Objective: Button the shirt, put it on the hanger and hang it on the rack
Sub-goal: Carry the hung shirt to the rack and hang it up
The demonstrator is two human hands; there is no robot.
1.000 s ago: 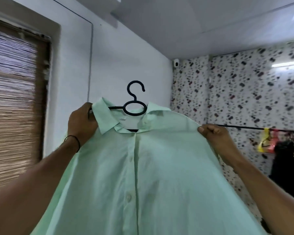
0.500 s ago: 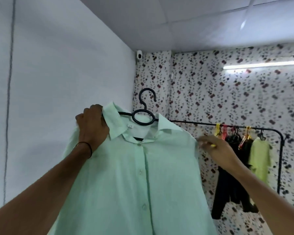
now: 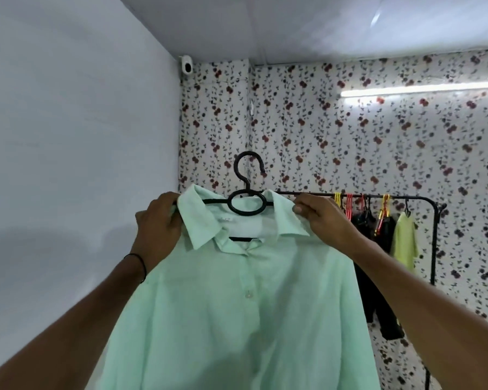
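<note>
A mint green shirt point(image 3: 237, 305), buttoned down the front, hangs on a black hanger point(image 3: 247, 204) that I hold up in front of me. My left hand point(image 3: 158, 223) grips the left shoulder of the shirt and the hanger arm beside the collar. My right hand point(image 3: 319, 218) pinches the right collar and shoulder. The hanger's hook stands free above the collar. The black clothes rack point(image 3: 417, 197) stands behind to the right, its rail at about the height of my right hand.
On the rack hang dark garments point(image 3: 378, 229), a yellow-green shirt point(image 3: 404, 240) and several yellow and red hangers point(image 3: 344, 201). A plain white wall is at the left, floral wallpaper behind. A small camera point(image 3: 187, 66) sits in the ceiling corner.
My view has swung right, from a window blind to the rack. My right hand has moved from the shirt's right shoulder edge in to the collar. The left hand has kept its grip.
</note>
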